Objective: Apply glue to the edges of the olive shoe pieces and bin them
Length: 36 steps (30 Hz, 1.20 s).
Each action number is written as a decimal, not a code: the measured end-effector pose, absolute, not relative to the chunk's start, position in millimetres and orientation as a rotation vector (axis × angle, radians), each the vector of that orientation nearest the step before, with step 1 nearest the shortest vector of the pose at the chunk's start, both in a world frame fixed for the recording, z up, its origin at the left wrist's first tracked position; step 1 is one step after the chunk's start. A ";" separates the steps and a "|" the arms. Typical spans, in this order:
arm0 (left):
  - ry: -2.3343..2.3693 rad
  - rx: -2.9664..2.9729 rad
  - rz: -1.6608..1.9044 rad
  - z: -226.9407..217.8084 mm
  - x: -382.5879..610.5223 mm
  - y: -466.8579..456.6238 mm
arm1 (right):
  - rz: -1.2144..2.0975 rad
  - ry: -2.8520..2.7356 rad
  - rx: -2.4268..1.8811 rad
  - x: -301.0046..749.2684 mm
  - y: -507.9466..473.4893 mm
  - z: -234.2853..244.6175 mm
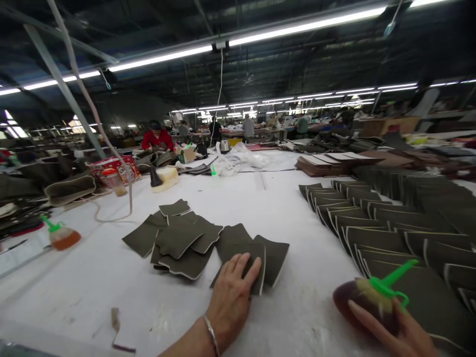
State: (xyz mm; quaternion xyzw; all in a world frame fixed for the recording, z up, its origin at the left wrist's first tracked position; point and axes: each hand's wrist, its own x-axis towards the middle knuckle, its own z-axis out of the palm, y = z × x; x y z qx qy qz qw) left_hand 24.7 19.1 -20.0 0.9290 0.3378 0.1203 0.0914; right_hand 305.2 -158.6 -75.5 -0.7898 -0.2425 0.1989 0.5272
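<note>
My left hand [231, 292], with a silver bangle at the wrist, lies on a dark olive fabric piece [256, 253] with a pale edge. Its fingers are stretched out and pressed down on the piece. More such pieces overlap in a loose pile [180, 238] just to the left. At the lower right, my right hand [403, 334] is wrapped around a squeeze bottle [385, 297] with a green nozzle and dark reddish liquid inside. The bottle is tilted, its nozzle pointing up and to the right, over the fanned rows of olive pieces [394, 218].
A second green-nozzled bottle [65, 237] stands at the left of the white table [293, 327]. Farther back are a cut-open plastic jug [165, 178], clear plastic bags [238, 159] and stacked brown pieces [327, 164]. A hose [130, 193] hangs at the left. Several people work in the background.
</note>
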 end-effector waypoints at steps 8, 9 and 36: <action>0.789 2.846 0.262 -47.4 79.3 26.5 | 0.411 -0.592 -1.842 284.7 -160.1 -56.2; 0.844 2.856 0.257 -46.5 81.7 37.3 | 0.404 -0.583 -1.821 283.2 -159.3 -56.0; 0.832 2.868 0.096 -26.0 -4.8 -24.8 | 0.844 -0.301 -1.217 271.9 -163.6 -43.9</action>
